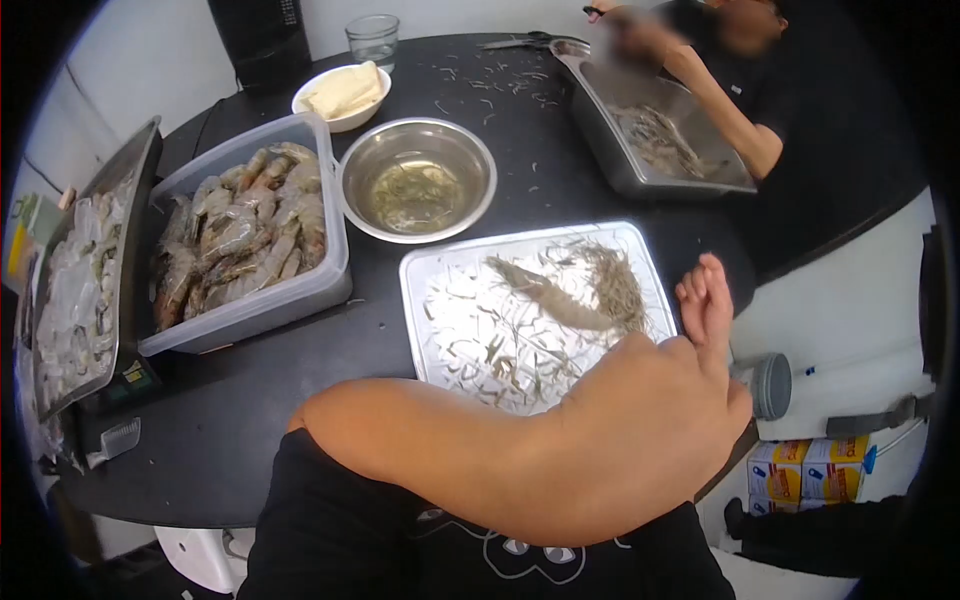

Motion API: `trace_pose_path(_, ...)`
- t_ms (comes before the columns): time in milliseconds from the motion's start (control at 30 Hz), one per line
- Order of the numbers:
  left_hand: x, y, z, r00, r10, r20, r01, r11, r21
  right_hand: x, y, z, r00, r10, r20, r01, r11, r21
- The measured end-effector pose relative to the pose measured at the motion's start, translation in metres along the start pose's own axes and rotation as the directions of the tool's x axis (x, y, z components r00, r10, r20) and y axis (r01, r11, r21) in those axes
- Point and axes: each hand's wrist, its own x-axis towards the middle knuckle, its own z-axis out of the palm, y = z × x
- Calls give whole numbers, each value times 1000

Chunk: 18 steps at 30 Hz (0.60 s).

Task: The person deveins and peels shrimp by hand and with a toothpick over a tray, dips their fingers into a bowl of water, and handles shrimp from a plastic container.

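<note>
My left forearm crosses in front of me to the right, over the near edge of a shallow metal tray (413,290). At the tray's right corner my left hand (640,410) has bent knuckles, its fingertips hidden from view. Just beyond it, stretched fingers of what seems to be my right hand (708,300) stick up beside the tray; the rest is covered by the left. One raw shrimp (555,298) lies on the tray, touching neither hand. Next to it is a heap of shrimp legs and feelers (615,285), with trimmings scattered around.
A plastic tub (335,215) of shrimp stands left, beside a steel bowl (418,225) of cloudy liquid and trimmings. Behind are a white bowl (345,120), a glass (372,45) and scissors (515,43). Across the table, a co-worker's arm (725,110) reaches over a deep steel pan (630,180).
</note>
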Motion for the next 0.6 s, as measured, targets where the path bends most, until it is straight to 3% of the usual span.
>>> trace_pose_path(167, 3, -23, -23, 997, -62, -35, 66, 988, 139, -4, 6, 2, 988, -11, -157, 18, 999, 46)
trace_pose_path(267, 6, -25, -34, 998, -64, 22, 60, 987, 152, 1, 5, -10, 1000, -1, -24, 2, 999, 37)
trace_pose_path(500, 6, -9, -29, 970, -106, 217, 106, 994, 12, -1, 2, -3, 1000, -22, -12, 22, 1000, -4)
trace_pose_path(600, 3, -7, -28, 986, -129, 110, 127, 992, 25, -2, 1, -1, 1000, -23, -9, 23, 999, 27)
